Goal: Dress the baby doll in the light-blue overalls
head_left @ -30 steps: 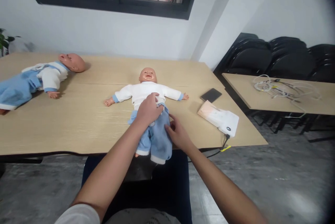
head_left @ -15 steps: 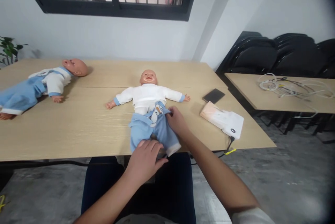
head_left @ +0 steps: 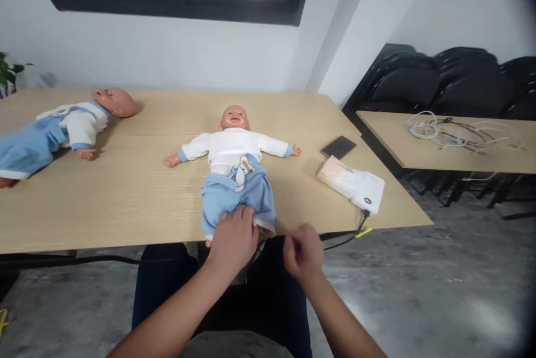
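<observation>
A baby doll (head_left: 234,143) lies face up on the table, arms spread, in a white top with blue cuffs. Light blue trousers (head_left: 220,196) with a cartoon patch cover its legs, and their waistband sits unevenly below a strip of bare white body. My left hand (head_left: 235,235) is closed over the trouser legs near the table edge, hiding part of them. Just right of the trouser hem, my right hand (head_left: 305,252) is in the air, blurred, its fingers curled with nothing visible in them.
Another doll (head_left: 86,123) in similar clothes lies at the left. A dark phone (head_left: 338,147) and a white power bank (head_left: 368,193) with a soft packet (head_left: 335,173) and a black cable are on the right. Beyond stand a second table with cables (head_left: 444,132) and stacked black chairs (head_left: 402,81).
My right hand has let go of the trouser waistband and moved down past the table edge. The left hand has shifted slightly up over the trouser legs. The view has tilted slightly.
</observation>
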{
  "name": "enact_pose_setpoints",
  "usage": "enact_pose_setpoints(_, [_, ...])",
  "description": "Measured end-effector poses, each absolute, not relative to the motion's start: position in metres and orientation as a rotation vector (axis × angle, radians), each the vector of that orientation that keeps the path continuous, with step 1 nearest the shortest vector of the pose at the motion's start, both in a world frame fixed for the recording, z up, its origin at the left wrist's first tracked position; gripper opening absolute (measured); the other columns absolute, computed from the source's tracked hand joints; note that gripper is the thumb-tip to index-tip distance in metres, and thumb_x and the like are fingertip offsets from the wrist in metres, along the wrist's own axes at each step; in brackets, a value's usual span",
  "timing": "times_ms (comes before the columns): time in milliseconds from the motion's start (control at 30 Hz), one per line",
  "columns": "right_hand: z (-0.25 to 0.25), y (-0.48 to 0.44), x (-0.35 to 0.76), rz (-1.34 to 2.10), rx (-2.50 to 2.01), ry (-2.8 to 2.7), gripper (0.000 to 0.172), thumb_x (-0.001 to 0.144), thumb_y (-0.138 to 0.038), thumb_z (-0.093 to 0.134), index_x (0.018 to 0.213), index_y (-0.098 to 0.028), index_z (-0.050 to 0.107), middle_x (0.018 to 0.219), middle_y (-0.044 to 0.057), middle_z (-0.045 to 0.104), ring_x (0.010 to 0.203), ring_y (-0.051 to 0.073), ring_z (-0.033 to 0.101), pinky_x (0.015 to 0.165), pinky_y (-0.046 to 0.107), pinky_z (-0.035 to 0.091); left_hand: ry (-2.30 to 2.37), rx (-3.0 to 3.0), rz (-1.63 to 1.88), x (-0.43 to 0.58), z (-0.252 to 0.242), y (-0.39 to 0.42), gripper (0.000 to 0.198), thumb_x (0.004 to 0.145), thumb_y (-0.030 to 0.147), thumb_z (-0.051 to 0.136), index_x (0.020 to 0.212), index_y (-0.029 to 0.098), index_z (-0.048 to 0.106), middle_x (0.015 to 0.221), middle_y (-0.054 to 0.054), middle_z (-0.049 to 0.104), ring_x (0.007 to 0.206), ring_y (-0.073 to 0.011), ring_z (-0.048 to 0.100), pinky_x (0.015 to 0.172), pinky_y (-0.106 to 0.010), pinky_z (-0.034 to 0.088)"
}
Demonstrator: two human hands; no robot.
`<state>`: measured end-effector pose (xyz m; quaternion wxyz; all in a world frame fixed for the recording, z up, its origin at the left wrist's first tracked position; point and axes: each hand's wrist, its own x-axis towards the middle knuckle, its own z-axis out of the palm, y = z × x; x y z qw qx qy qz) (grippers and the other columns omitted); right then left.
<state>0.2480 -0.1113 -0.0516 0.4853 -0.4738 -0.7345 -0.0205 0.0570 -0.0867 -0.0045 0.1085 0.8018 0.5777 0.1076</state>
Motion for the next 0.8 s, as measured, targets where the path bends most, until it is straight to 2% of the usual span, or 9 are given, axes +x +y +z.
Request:
enact_pose_setpoints(67, [-0.058, -0.134, 0.24, -0.12, -1.131, -1.974, 0.021, 0.095, -0.011, 0.06, 0.112, -0.021, 0.067, 0.074, 0.001, 0.065, 0.068, 0.017, 0.057, 0.065, 0.031, 0.043, 1.69, 2.346, 0.301, 0.055, -0.005, -0.085, 0.016, 0.098, 0.019, 0.049, 0.112, 0.019, 0.058, 0.11, -0.01, 0.07, 0.1, -0.0297, 0.069, 0.091, -0.046, 0.047])
enact_pose_setpoints(133, [-0.061, -0.14, 0.229, -0.173, -1.264, -1.992, 0.025, 0.098, -0.012, 0.06, 0.121, -0.019, 0.068, 0.075, 0.002, 0.068, 0.068, 0.017, 0.059, 0.066, 0.031, 0.043, 1.679, 2.334, 0.316, 0.053, -0.007, -0.084, 0.018, 0.099, 0.019, 0.049, 0.114, 0.019, 0.058, 0.11, -0.009, 0.072, 0.1, -0.0293, 0.069, 0.091, -0.046, 0.046])
enact_pose_setpoints(267, [-0.059, -0.125, 0.217, -0.237, -1.497, -1.883, 0.011, 0.102, -0.025, 0.061, 0.105, -0.02, 0.07, 0.074, 0.002, 0.07, 0.068, 0.016, 0.063, 0.067, 0.03, 0.043, 1.641, 2.34, 0.338, 0.052, -0.012, -0.083, 0.018, 0.096, 0.018, 0.053, 0.113, 0.02, 0.059, 0.106, -0.008, 0.073, 0.1, -0.0279, 0.068, 0.091, -0.044, 0.046])
enact_pose_setpoints(367, [-0.056, -0.116, 0.217, -0.183, -1.606, -1.868, 0.017, 0.103, -0.034, 0.06, 0.099, -0.021, 0.069, 0.079, 0.004, 0.073, 0.073, 0.018, 0.067, 0.07, 0.03, 0.046, 1.648, 2.347, 0.34, 0.051, -0.013, -0.083, 0.017, 0.094, 0.016, 0.055, 0.11, 0.02, 0.06, 0.103, -0.007, 0.073, 0.098, -0.0276, 0.068, 0.09, -0.043, 0.046])
enact_pose_setpoints(467, [-0.055, -0.115, 0.219, -0.128, -1.736, -1.863, 0.022, 0.103, -0.04, 0.058, 0.105, -0.021, 0.071, 0.086, 0.008, 0.074, 0.081, 0.022, 0.069, 0.073, 0.032, 0.047, 1.648, 2.358, 0.371, 0.052, -0.014, -0.081, 0.016, 0.095, 0.018, 0.054, 0.11, 0.021, 0.06, 0.103, -0.008, 0.073, 0.097, -0.0279, 0.069, 0.089, -0.043, 0.046])
enact_pose_setpoints(533, [-0.057, -0.116, 0.22, -0.092, -1.787, -1.836, 0.027, 0.103, -0.04, 0.057, 0.116, -0.021, 0.071, 0.092, 0.01, 0.075, 0.085, 0.025, 0.07, 0.075, 0.034, 0.048, 1.652, 2.356, 0.384, 0.053, -0.015, -0.08, 0.015, 0.096, 0.02, 0.054, 0.109, 0.021, 0.06, 0.101, -0.008, 0.073, 0.096, -0.0282, 0.069, 0.089, -0.044, 0.046])
enact_pose_setpoints(633, [-0.061, -0.118, 0.221, -0.062, -1.816, -1.826, 0.033, 0.103, -0.041, 0.055, 0.126, -0.02, 0.07, 0.088, 0.011, 0.075, 0.086, 0.026, 0.07, 0.076, 0.035, 0.048, 1.66, 2.353, 0.389, 0.054, -0.016, -0.079, 0.014, 0.096, 0.021, 0.054, 0.109, 0.021, 0.06, 0.097, -0.007, 0.072, 0.095, -0.0283, 0.069, 0.089, -0.043, 0.047])
enact_pose_setpoints(700, [-0.064, -0.118, 0.221, -0.079, -1.821, -1.825, 0.033, 0.103, -0.042, 0.057, 0.123, -0.02, 0.071, 0.087, 0.011, 0.075, 0.086, 0.026, 0.07, 0.076, 0.035, 0.049, 1.666, 2.356, 0.39, 0.055, -0.016, -0.079, 0.016, 0.096, 0.02, 0.053, 0.11, 0.021, 0.06, 0.095, -0.007, 0.072, 0.094, -0.0283, 0.069, 0.089, -0.043, 0.047])
enact_pose_setpoints(800, [-0.068, -0.118, 0.22, -0.128, -1.78, -1.795, 0.026, 0.104, -0.038, 0.056, 0.114, -0.021, 0.073, 0.096, 0.012, 0.075, 0.09, 0.024, 0.07, 0.078, 0.033, 0.05, 1.674, 2.35, 0.365, 0.055, -0.015, -0.079, 0.018, 0.095, 0.019, 0.054, 0.112, 0.02, 0.06, 0.096, -0.008, 0.073, 0.093, -0.0288, 0.07, 0.088, -0.043, 0.047])
